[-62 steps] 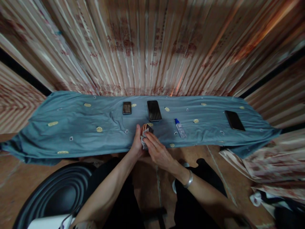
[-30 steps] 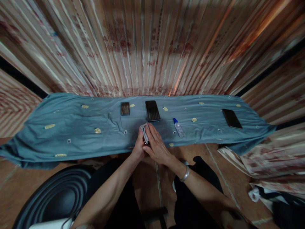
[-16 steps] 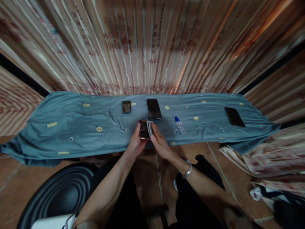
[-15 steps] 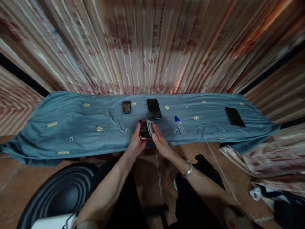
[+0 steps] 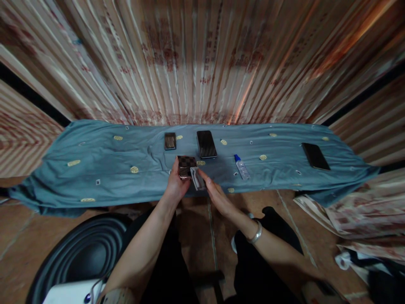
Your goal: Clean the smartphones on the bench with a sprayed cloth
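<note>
My left hand (image 5: 177, 184) is closed around a small checkered case (image 5: 186, 166) with a shiny edge, held over the front edge of the cloth-covered table. Just right of it, my right hand (image 5: 215, 192) pinches a folded grey cloth (image 5: 198, 179), which touches the case's right side. Behind the hands a black phone-like object (image 5: 206, 144) lies on the table. A small dark square item (image 5: 170, 141) is further left, and a clear bottle with a blue cap (image 5: 242, 167) lies to the right.
A dark flat rectangular object (image 5: 315, 156) rests at the right of the blue-green tablecloth (image 5: 104, 169). Pleated curtains (image 5: 190, 63) hang behind the table. A round black ribbed object (image 5: 85, 257) and a white box (image 5: 71, 293) are at the lower left.
My left hand has moved slightly left with the case. The grey cloth has shifted down to the case's right edge, showing more of the checkered surface, and my right hand sits a little further right.
</note>
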`<state>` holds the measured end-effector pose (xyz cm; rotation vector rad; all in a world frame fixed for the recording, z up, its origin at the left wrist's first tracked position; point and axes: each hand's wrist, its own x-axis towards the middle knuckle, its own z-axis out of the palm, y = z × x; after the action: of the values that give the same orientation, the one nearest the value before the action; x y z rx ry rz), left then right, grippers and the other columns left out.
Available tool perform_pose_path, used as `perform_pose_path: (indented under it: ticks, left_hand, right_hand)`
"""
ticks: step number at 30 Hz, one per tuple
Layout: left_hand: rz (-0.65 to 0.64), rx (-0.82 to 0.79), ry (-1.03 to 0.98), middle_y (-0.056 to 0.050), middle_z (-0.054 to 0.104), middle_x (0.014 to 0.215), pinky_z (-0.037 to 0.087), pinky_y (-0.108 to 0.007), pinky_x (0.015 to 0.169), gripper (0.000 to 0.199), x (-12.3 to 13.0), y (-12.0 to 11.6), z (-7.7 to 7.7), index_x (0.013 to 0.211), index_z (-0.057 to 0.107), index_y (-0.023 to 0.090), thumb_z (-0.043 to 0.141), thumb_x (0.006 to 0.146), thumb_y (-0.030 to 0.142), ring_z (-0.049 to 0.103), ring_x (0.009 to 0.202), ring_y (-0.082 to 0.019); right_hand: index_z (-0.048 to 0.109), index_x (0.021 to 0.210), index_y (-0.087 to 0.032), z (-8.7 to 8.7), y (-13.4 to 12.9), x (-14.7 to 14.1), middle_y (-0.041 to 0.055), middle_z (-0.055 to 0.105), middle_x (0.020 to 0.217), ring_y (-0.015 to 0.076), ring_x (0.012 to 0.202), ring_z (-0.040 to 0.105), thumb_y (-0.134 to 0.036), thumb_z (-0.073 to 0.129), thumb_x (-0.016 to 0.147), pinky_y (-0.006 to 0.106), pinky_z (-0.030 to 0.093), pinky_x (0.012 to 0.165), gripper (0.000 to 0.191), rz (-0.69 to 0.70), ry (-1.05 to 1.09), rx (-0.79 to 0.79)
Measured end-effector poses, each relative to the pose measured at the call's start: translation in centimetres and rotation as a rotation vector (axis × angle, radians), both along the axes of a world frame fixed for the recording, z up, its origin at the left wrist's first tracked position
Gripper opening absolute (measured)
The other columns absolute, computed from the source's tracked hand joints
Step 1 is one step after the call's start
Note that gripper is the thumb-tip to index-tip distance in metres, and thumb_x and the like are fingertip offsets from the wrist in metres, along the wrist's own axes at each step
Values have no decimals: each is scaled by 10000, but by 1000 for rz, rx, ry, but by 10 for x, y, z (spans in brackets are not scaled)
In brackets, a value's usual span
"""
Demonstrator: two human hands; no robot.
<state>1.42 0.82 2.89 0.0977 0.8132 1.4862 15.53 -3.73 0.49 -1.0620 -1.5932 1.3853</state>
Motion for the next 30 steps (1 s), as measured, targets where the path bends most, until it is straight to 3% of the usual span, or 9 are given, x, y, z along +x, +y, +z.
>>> perform_pose_path:
  ticks: [8,14,21,25,30]
  left_hand:
    - [-64,-9,-19,-89,748,828,540,-348,889,327,0,-2,4,872,704,128,524,908,398,713,884,-222]
    - [-149,8,-43,-38,744,790,539,-301,853,311,15,-10,5,854,700,138,460,947,313,693,735,-152]
    - [-72,2,15,-8,726,741,533,-269,813,278,21,-7,-4,836,690,151,497,929,328,669,668,-129]
    - [-55,-9,15,-21,727,729,534,-292,843,278,13,-3,-5,811,685,144,516,915,338,679,675,-144]
    - [-49,-24,44,-54,743,774,529,-303,874,285,10,-4,-5,837,690,134,552,892,377,714,840,-194]
  right_hand:
    - [364,1493,-255,2,-2,3,23,362,1556,186,1454,311,-659,274,954,431,265,1211,679,-24,-89,110]
    - [331,1509,-221,-3,11,8,43,306,1581,185,1471,269,-696,260,934,432,214,1227,750,-104,-69,99]
    - [304,1520,-232,-16,15,4,52,334,1573,183,1458,306,-663,201,958,461,276,1202,715,-118,-55,69]
    - [240,1540,-273,-16,4,0,27,254,1611,178,1488,222,-619,250,974,438,216,1229,663,-50,-209,209]
    - [163,1560,-193,-19,-7,-6,99,161,1635,245,1511,133,-509,321,996,503,191,1229,665,-39,-449,449]
